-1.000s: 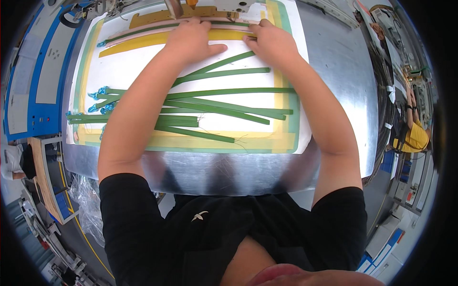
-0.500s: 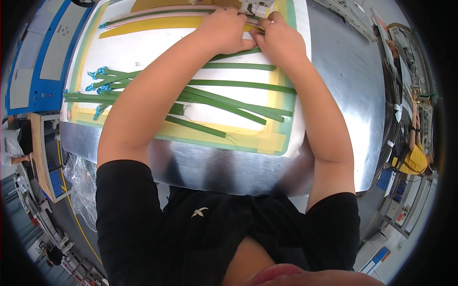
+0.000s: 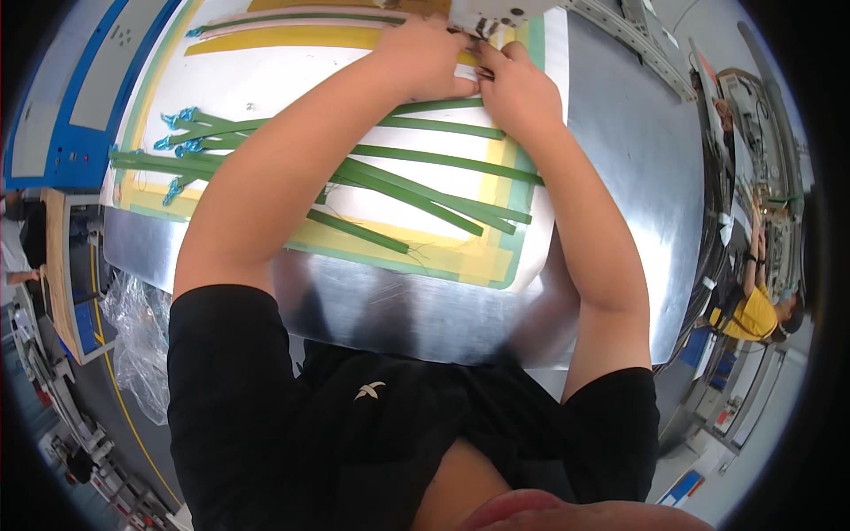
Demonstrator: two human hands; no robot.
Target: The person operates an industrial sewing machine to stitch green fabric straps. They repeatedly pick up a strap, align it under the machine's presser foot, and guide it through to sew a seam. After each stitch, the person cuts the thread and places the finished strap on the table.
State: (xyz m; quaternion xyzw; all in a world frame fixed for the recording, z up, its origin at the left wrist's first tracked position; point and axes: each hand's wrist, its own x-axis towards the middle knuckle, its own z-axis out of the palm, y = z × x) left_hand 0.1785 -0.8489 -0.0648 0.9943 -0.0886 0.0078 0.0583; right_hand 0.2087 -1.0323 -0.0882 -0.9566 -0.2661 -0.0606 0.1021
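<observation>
Clear plastic bag [image 3: 133,332], crumpled, hanging off the bench's left edge near the floor. Blue control panel [image 3: 62,97] with grey rectangular face at upper left. No screens or legible signs seen.

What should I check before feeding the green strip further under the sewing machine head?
1. Left hand on the strip end at the machine head: ok.
2. Right hand pinching beside it, hands touching: ok.
3. Fingertips clear of the needle: cannot tell, hidden.
4. Loose green strips lying flat on the white board, away from the hands: ok.
5. Left forearm crossing the loose strips: not ok, may drag them.
</observation>
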